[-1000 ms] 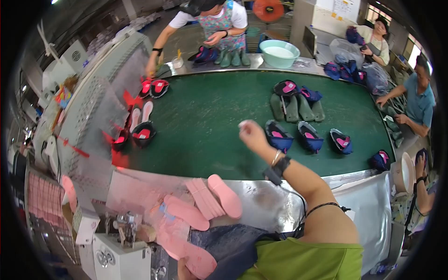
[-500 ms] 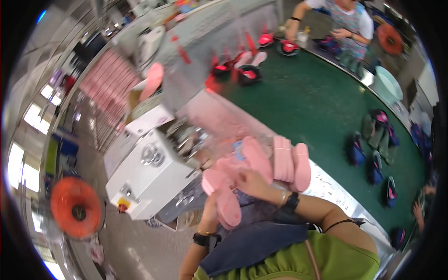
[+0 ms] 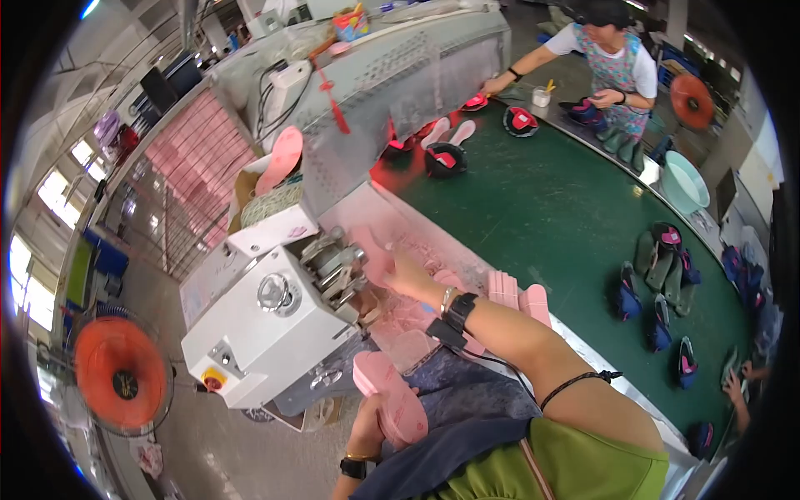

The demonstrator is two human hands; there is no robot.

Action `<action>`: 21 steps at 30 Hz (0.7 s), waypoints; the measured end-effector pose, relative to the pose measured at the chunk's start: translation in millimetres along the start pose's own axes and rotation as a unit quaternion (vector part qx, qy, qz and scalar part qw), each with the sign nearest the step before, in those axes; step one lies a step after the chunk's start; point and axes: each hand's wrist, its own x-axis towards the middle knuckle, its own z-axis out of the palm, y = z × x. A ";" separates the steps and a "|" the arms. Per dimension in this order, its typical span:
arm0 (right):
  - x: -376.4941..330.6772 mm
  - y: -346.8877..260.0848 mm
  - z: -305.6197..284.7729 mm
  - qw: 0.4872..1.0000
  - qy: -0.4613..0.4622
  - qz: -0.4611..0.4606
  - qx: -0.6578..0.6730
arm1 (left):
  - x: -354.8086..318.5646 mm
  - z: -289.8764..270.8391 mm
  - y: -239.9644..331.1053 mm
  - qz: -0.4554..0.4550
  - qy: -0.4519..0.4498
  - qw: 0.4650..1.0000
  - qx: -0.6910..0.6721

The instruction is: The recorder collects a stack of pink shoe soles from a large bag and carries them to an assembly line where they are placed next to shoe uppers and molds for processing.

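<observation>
left hand (image 3: 368, 423): fingers closed around a small stack of pink insoles (image 3: 392, 398), held in front of the dark apron (image 3: 492, 396); right hand (image 3: 408, 277): reached forward to a blurred pink insole (image 3: 372, 252) beside the metal rollers (image 3: 332, 265); whether its fingers pinch that insole or only touch it, cannot tell; white machine (image 3: 271, 304): close on the left of both hands, knob on top; steel table (image 3: 423, 223): dusted pink; bundle of insoles (image 3: 502, 287): on the table, partly behind the right forearm, which crosses in front and hides other pink pieces; loose insole (image 3: 536, 302): beside the bundle; open box (image 3: 271, 200): behind the machine, one pink insole leaning up from it; green belt (image 3: 533, 200): beyond the table, bearing navy shoes (image 3: 658, 323) at the right and black shoes (image 3: 446, 158) under red light; orange fan (image 3: 121, 379): lower left; co-worker (image 3: 615, 71): across the belt, one arm stretched towards it
</observation>
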 end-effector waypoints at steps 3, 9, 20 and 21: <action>-14.2 -11.8 -24.6 0.991 0.008 -0.025 -0.129 | -0.3 -0.8 -0.2 0.028 0.011 0.999 0.015; 0.6 -12.7 -42.8 0.987 0.056 -0.031 -0.144 | -0.3 4.8 -3.8 0.019 -0.004 1.000 0.017; 66.1 26.1 28.0 0.983 0.131 0.109 0.063 | -19.1 -14.8 -19.4 0.038 0.014 0.998 0.042; 57.3 14.8 21.8 0.968 0.141 0.138 0.156 | -22.4 -19.6 -20.5 0.040 0.019 0.998 0.041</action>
